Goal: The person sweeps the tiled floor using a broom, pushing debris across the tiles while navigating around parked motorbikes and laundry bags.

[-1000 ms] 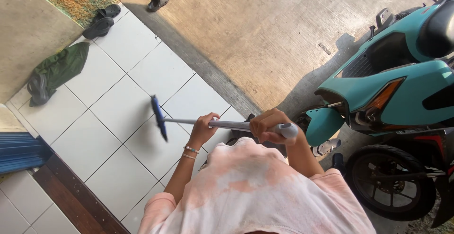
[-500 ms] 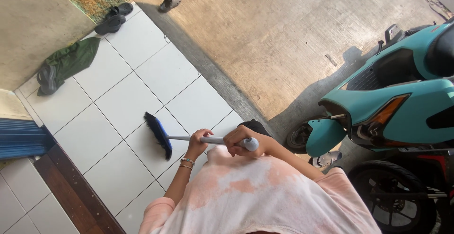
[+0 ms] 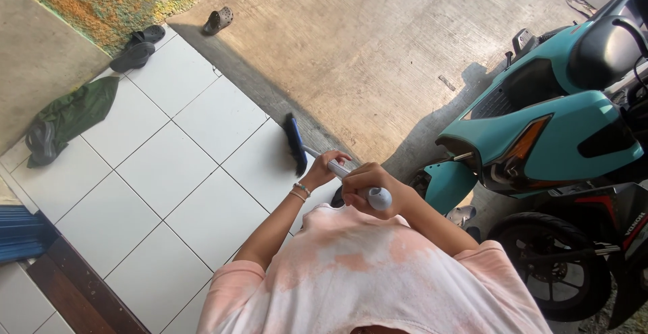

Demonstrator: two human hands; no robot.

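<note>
Both hands are wrapped around the long pale grey broom handle. The left hand clamps the shaft lower down, fingers curled fully round it, a thin bracelet at the wrist. The right hand closes over the top, just below the rounded grey end cap, which pokes out past the knuckles. Beyond the left hand the handle slopes down to the dark blue bristle head, which rests on the glossy white square floor tiles, right at the edge where tile meets rough grey concrete.

Ahead of the grip and to its left, a crumpled dark green cloth lies on the tiles with a dark sandal against it. Farther out, a pair of black sandals sits at the tile corner, and a lone grey clog lies on the concrete. To the right of the grip stands a glossy teal scooter with a black seat, and just behind it a black motorcycle front wheel. The person wears a soft pink blotched T-shirt.
</note>
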